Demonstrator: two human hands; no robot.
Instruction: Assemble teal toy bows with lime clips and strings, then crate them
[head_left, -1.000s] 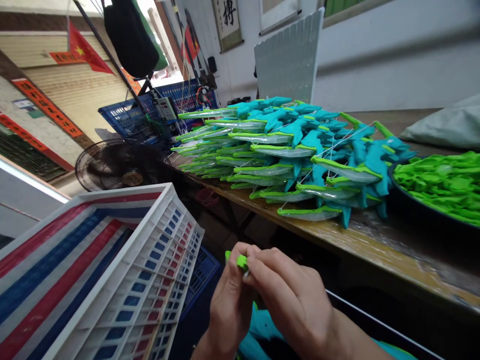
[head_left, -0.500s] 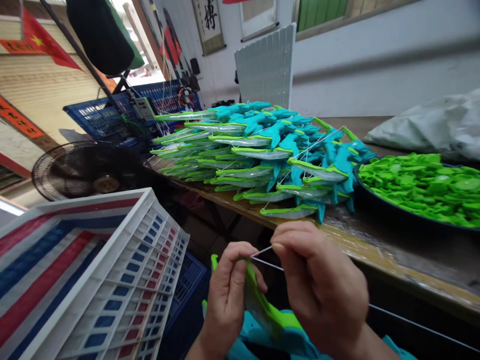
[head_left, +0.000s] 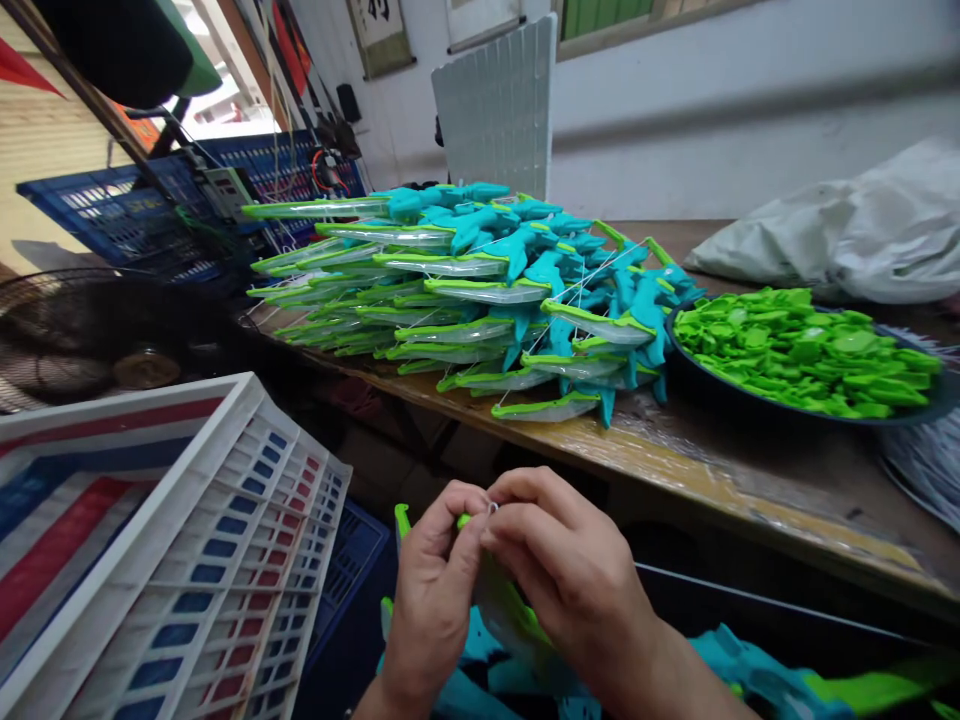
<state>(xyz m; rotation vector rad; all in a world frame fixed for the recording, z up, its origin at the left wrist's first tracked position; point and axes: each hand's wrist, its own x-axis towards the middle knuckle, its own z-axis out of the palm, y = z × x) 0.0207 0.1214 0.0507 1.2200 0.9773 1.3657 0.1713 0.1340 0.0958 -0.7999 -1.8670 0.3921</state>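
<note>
My left hand (head_left: 435, 590) is closed round the green tip of a teal-and-green plastic toy bow (head_left: 517, 630) held low in front of me. My right hand (head_left: 562, 570) pinches a thin white string (head_left: 491, 508) right against that tip, fingers pressed together. The two hands touch each other. More teal pieces (head_left: 750, 675) lie below my wrists. On the wooden table (head_left: 675, 470) beyond, a large pile of finished bows (head_left: 465, 290) with strings is stacked.
A dark round tray (head_left: 705, 385) heaped with small green parts (head_left: 795, 345) sits on the table at right, a white plastic bag (head_left: 847, 240) behind it. A white crate (head_left: 247, 520) lined with striped cloth stands at left. Blue crates (head_left: 112, 215) and a fan (head_left: 67, 340) are further left.
My right hand, which had drawn the string out to the right, has come back against the left hand at the bow's tip. The view has shifted right.
</note>
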